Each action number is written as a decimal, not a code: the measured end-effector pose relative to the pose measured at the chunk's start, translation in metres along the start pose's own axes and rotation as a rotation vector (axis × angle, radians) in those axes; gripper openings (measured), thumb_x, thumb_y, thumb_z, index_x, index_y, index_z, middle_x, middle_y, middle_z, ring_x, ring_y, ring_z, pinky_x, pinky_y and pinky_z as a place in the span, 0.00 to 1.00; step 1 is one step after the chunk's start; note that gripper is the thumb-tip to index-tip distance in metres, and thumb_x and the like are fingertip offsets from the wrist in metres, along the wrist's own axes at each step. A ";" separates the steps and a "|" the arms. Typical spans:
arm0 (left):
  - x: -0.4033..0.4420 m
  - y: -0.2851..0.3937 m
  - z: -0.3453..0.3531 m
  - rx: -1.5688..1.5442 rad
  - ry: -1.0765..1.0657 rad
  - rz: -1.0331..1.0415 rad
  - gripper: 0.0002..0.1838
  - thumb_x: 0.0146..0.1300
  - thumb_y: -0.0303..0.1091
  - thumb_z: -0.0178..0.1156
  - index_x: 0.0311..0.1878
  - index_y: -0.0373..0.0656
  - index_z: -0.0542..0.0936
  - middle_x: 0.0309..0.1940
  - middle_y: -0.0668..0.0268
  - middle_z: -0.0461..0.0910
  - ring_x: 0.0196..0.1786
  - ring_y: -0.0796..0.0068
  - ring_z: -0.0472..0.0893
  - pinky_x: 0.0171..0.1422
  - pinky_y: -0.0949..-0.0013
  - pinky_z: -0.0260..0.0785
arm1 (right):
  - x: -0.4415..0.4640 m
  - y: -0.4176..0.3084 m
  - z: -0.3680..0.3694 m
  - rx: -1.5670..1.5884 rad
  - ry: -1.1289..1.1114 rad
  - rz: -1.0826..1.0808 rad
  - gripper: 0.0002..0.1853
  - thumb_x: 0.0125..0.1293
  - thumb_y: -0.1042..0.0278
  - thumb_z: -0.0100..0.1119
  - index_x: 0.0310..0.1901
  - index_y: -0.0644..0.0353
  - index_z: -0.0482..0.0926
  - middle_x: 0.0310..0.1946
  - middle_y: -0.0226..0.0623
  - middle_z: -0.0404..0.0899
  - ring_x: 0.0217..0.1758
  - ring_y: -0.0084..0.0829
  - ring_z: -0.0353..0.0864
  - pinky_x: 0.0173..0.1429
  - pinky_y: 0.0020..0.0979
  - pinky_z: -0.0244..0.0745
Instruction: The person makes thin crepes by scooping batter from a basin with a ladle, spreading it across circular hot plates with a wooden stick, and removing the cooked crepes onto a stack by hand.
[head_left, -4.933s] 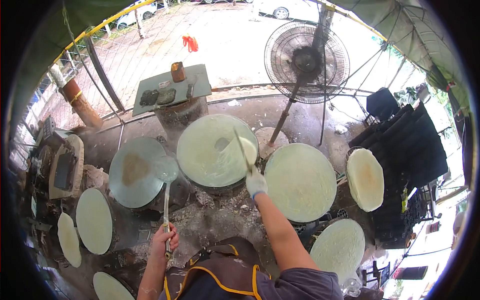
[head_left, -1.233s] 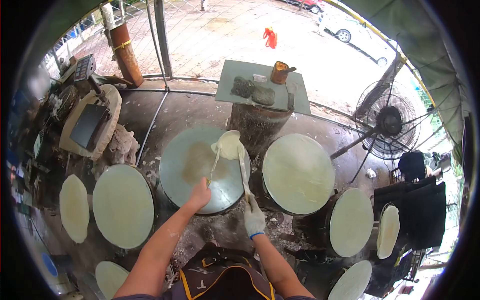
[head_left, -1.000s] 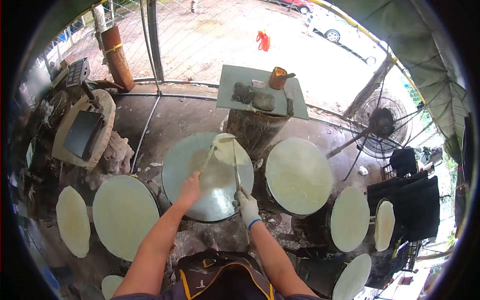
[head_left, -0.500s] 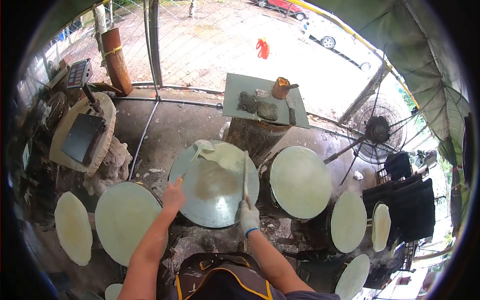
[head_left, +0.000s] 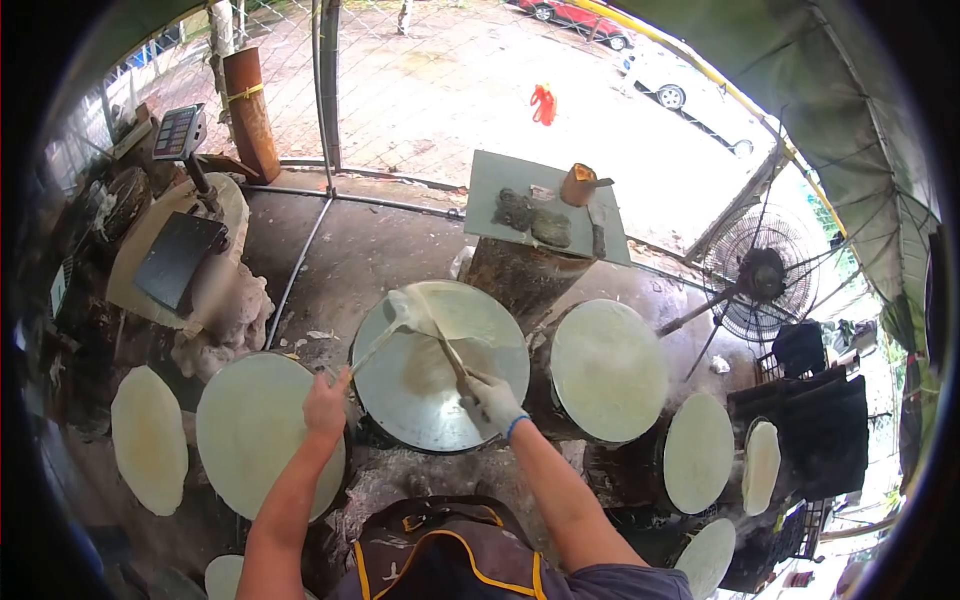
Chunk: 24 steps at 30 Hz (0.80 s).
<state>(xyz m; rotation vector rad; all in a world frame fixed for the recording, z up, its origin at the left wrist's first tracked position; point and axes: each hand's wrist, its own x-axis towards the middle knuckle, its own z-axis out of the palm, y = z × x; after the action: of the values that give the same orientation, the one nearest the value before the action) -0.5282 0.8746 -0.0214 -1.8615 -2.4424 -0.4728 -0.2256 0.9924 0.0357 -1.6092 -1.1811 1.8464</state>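
My bare left hand (head_left: 325, 405) is closed around the handle of a ladle (head_left: 372, 352), whose batter-coated bowl is over the far left part of a round griddle (head_left: 400, 425). A white glove with a blue cuff covers my right hand (head_left: 493, 402), which grips a flat wooden spreader (head_left: 453, 354). The spreader slants far and left across the griddle, its tip close to the ladle's bowl. Pale batter (head_left: 482, 318) covers the far part of the plate, and the near part is bare metal with a brownish patch in the middle.
Batter-covered griddles stand left (head_left: 250, 430) and right (head_left: 608, 370), with several more round sheets beyond. Behind the middle griddle, a board on a stump (head_left: 545, 215) carries a can (head_left: 578, 185) and dark pads. A scale (head_left: 180, 260) stands far left, a fan (head_left: 762, 275) right.
The spreader has swung from upright at the griddle's right side to a leftward slant near the ladle. Batter reaches farther along the far right edge. My left hand has moved slightly nearer my body.
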 end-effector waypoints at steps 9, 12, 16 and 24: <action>-0.047 -0.014 -0.010 0.022 0.021 -0.067 0.26 0.57 0.24 0.54 0.59 0.61 0.78 0.32 0.60 0.67 0.33 0.60 0.75 0.34 0.58 0.70 | 0.021 0.008 0.010 -0.228 -0.037 -0.165 0.20 0.68 0.57 0.54 0.59 0.54 0.78 0.23 0.26 0.76 0.18 0.15 0.66 0.23 0.22 0.61; -0.066 -0.009 -0.030 -0.018 0.001 -0.151 0.27 0.55 0.23 0.55 0.59 0.59 0.78 0.31 0.61 0.66 0.33 0.60 0.75 0.35 0.58 0.70 | 0.049 0.039 -0.035 -0.075 -0.118 -0.140 0.20 0.68 0.59 0.55 0.58 0.56 0.78 0.25 0.27 0.79 0.20 0.14 0.67 0.23 0.20 0.61; -0.095 0.000 -0.038 -0.156 0.003 -0.254 0.26 0.54 0.23 0.57 0.58 0.54 0.78 0.32 0.60 0.67 0.34 0.58 0.76 0.36 0.58 0.70 | 0.077 0.045 -0.052 -0.370 0.151 -0.278 0.21 0.66 0.62 0.57 0.57 0.62 0.77 0.30 0.27 0.79 0.23 0.15 0.71 0.27 0.19 0.66; -0.119 0.053 -0.050 -0.469 0.241 -0.307 0.22 0.54 0.22 0.58 0.55 0.36 0.76 0.33 0.54 0.73 0.35 0.54 0.76 0.44 0.61 0.70 | 0.083 0.009 -0.087 -0.276 -0.325 -0.114 0.19 0.65 0.62 0.59 0.56 0.60 0.79 0.28 0.28 0.78 0.26 0.17 0.71 0.31 0.20 0.66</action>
<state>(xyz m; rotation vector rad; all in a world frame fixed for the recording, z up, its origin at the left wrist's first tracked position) -0.4524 0.7626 0.0123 -1.4251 -2.6088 -1.3008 -0.1617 1.0792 -0.0180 -1.3707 -1.6956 1.9911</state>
